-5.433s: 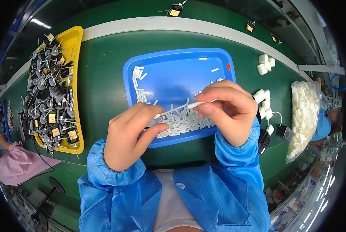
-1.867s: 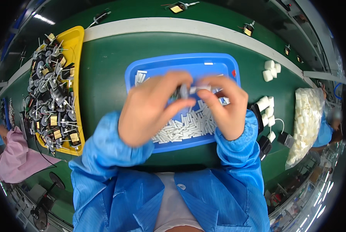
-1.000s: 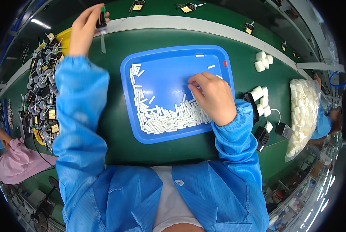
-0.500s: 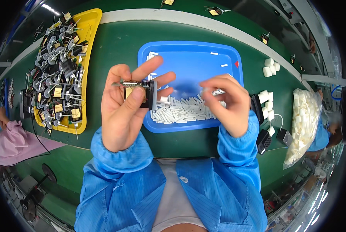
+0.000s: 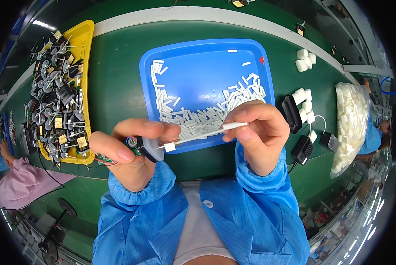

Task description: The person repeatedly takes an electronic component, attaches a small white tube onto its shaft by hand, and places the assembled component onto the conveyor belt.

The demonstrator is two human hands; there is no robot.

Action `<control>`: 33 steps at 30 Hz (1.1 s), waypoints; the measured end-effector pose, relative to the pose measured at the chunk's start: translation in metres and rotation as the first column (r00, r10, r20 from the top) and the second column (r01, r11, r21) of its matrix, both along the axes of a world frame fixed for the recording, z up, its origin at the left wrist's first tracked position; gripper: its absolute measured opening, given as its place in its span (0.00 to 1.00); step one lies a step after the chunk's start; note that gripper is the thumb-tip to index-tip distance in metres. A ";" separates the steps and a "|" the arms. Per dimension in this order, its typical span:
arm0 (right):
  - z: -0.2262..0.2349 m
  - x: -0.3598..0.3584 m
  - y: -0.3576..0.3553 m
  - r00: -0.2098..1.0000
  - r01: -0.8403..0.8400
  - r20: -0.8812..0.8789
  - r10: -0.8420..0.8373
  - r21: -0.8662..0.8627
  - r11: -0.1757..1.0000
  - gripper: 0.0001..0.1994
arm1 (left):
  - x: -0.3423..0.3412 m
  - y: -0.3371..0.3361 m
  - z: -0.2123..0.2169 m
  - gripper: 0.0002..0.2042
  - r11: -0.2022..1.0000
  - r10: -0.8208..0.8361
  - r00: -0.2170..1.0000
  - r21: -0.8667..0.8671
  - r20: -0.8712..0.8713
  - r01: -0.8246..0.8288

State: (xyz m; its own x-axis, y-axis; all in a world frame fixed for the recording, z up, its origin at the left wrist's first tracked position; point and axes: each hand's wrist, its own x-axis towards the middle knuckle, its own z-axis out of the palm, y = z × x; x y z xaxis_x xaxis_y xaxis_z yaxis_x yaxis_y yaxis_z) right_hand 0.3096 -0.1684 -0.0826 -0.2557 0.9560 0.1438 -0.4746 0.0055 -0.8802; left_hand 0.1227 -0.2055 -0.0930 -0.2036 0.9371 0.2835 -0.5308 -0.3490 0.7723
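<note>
In my left hand (image 5: 133, 154) is a small assembly (image 5: 150, 149) with a grey disc, a green circuit board and thin wires, gripped between thumb and fingers. A thin pale rod (image 5: 200, 137) sticks out of it to the right, with a small white block (image 5: 169, 147) near the disc. My right hand (image 5: 262, 137) pinches a short white tube (image 5: 235, 126) at the rod's far end. Whether the rod is inside the tube or only meets it, I cannot tell. Just beyond both hands, a blue tray (image 5: 198, 42) holds many loose white tubes (image 5: 200, 119).
At the left, a yellow tray (image 5: 90, 66) is heaped with similar assemblies (image 5: 58, 101). On the right are white foam-like cylinders (image 5: 302, 65), a black case (image 5: 290, 112), a black device with a cord (image 5: 302, 150) and a clear bag of white pieces (image 5: 350, 123). A person in pink (image 5: 27, 179) sits left.
My left hand has lowered and turned the assembly so its rod points right. My right hand has brought a white tube to the rod's end. The view has shifted slightly.
</note>
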 end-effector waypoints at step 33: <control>-0.011 0.000 0.044 0.797 0.229 0.499 -0.340 0.271 0.935 0.30 | -0.018 0.106 -0.004 0.12 0.956 0.257 0.526 0.294 -0.811 -0.013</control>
State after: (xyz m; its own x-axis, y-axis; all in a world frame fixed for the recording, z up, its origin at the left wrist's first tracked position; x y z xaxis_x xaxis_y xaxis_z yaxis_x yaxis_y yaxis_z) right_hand 0.3097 -0.1241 -0.0939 -0.0653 0.9660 0.2502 0.1153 0.2563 -0.9597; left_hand 0.1047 -0.0996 -0.0970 0.1216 0.8026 0.5840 0.3825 -0.5808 0.7186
